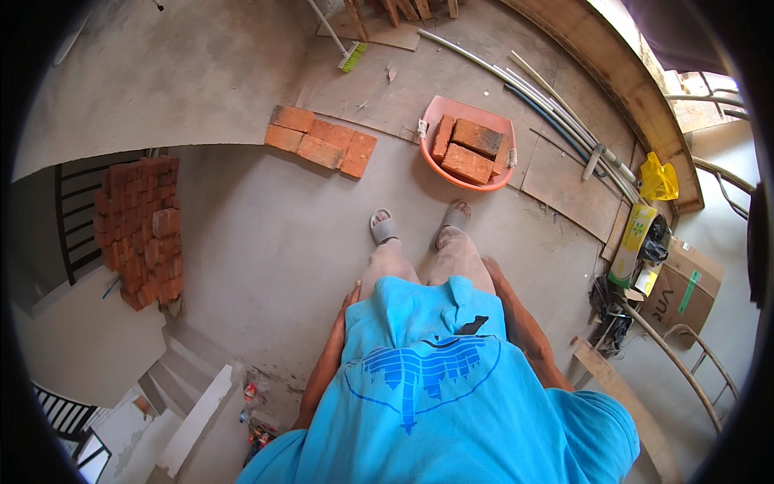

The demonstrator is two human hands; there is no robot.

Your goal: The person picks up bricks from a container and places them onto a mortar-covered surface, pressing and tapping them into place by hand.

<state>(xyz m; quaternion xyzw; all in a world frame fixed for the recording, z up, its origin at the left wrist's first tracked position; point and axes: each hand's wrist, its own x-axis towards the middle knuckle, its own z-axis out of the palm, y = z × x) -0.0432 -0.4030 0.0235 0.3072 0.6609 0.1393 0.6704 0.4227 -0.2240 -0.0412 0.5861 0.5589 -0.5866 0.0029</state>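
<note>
My left hand hangs beside my left thigh, its fingers stretched along the trouser leg and holding nothing that shows. Close to my right thigh is my right hand; its fingers are mostly hidden by the leg. Both hands are apart from the bricks. Ahead of my right foot sits an orange-pink plastic tub with cloth-wrapped handles, holding several red bricks. Left of the tub, a flat patch of bricks lies on the floor, edge to edge.
A tall brick stack stands at the left by a black railing, with stairs below it. Pipes lie on boards at the right, near a cardboard box and yellow bag. A green-bristled broom is ahead.
</note>
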